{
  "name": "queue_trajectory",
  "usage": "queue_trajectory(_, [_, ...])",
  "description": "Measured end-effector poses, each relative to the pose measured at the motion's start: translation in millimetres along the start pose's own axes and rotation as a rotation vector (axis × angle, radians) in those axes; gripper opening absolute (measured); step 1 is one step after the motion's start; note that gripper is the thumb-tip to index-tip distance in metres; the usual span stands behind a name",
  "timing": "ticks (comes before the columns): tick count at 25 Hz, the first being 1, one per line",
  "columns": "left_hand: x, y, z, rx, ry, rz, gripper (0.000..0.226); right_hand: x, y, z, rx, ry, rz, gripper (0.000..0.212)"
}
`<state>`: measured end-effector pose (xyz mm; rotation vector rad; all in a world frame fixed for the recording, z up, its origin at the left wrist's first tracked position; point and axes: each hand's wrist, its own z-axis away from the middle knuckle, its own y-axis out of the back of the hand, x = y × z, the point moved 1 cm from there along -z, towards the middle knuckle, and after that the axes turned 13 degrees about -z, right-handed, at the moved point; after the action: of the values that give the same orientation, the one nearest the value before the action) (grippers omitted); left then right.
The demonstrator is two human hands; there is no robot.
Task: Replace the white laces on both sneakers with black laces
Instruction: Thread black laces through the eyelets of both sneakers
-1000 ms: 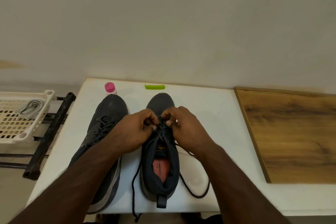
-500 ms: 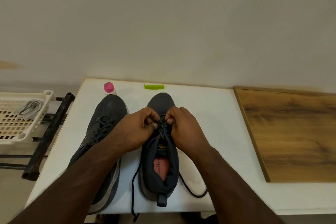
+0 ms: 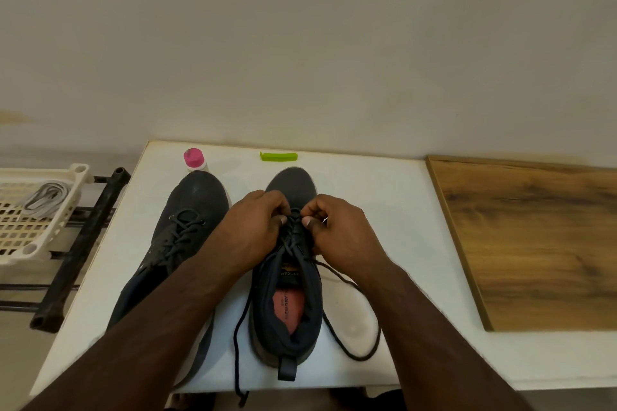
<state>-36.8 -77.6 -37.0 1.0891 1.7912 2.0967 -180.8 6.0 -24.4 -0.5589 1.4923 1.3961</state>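
Two dark grey sneakers stand side by side on the white table [image 3: 384,197], toes pointing away from me. The left sneaker [image 3: 187,210] carries a black lace through its eyelets. Over the lower eyelets of the right sneaker [image 3: 293,310], my left hand [image 3: 257,227] and my right hand [image 3: 337,230] each pinch the black lace [image 3: 354,354] with curled fingers. Its loose ends trail down both sides of the shoe, one hanging off the front edge. The white laces [image 3: 45,197] lie in a cream plastic basket [image 3: 71,207] at the left.
A pink-capped small bottle [image 3: 194,159] and a green plastic clip [image 3: 278,156] sit at the table's back edge by the wall. A wooden board [image 3: 541,243] covers the right side. A black metal rack [image 3: 83,243] holds the basket left of the table.
Both hands stay at the right sneaker's eyelets with small finger shifts. The loose lace loop on the right has moved slightly.
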Motion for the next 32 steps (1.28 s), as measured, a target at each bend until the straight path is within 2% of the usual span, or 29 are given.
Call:
queue_trajectory(3, [0.1, -2.4, -1.5, -0.001, -0.02, 0.0, 0.017, -1.1, 0.2, 1.0, 0.004, -0.01, 0.004, 0.011])
queue_trajectory(8, [2.5, -5.5, -0.7, 0.017, -0.03, -0.027, 0.01, -0.9, 1.0, 0.5, 0.003, -0.018, -0.001, 0.008])
queue_trajectory(11, [1.9, -2.3, 2.1, 0.053, -0.037, 0.009, 0.014, 0.1, -0.8, -0.6, 0.006, -0.02, 0.012, 0.015])
queue_trajectory(17, [4.2, 4.2, 7.2, 0.001, -0.074, 0.038, 0.012, 1.4, -4.1, -1.2, 0.013, 0.055, 0.125, 0.027])
queue_trajectory(23, [7.4, 8.7, 6.6, -0.028, 0.009, 0.086, 0.012, 3.5, -6.5, -2.5, 0.032, 0.083, 0.158, 0.023])
queue_trajectory(27, [7.7, 8.7, 5.8, -0.041, 0.012, 0.129, 0.012, 6.8, -13.2, -6.3, 0.053, 0.063, 0.279, 0.018])
queue_trajectory(32, [3.0, 9.3, 5.6, -0.017, 0.066, 0.196, 0.014, 9.3, -14.8, -6.2, 0.049, 0.089, 0.29, 0.022])
